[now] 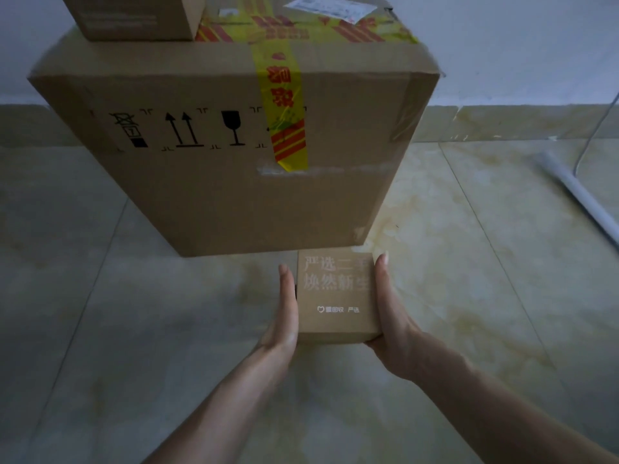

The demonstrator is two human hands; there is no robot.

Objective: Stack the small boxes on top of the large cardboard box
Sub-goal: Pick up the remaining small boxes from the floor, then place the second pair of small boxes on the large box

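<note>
Left hand [284,313] and right hand [390,309] pressed flat against opposite sides of small tan printed cardboard box [336,296] — holding it, just before large brown taped cardboard box [231,135], another small brown box [134,16] on top.

A white tube [576,192] lies on the tiled floor [134,329].

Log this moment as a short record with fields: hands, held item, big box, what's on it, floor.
hands: left hand and right hand press flat on opposite sides of one box
held item: small box, pale printed lettering on top, low in front of the big box
big box: large cardboard box, sealed with yellow tape
on top: another small carton at its left rear
floor: white tube at right
</note>
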